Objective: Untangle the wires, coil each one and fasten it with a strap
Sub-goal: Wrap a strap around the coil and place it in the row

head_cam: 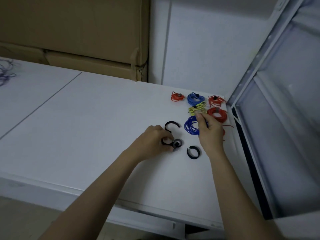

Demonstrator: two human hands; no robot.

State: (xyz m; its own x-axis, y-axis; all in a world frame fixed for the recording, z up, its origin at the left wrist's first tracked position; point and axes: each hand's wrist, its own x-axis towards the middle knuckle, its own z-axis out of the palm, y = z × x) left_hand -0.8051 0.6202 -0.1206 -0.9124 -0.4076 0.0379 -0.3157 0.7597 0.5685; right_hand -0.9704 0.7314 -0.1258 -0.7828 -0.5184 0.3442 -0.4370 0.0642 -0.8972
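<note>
My right hand [210, 129] holds a dark blue wire coil [190, 126] against the white table [86, 122]. My left hand [154, 142] pinches a black strap [166, 142] beside a small rolled strap [178, 142]. Two more curled black straps lie loose, one above my left hand [171, 125] and one below my right hand [193, 152]. Behind the hands lie strapped coils: a small red one [177, 97], a light blue one [195, 98], a yellow one [197, 108], a red one at the back right [216, 100] and a thicker red one [217, 114].
A tangle of purple wire [7, 73] lies at the table's far left. Cardboard boxes [86, 40] stand behind the table. A white metal shelf frame [259, 84] rises along the right edge, close to the coils.
</note>
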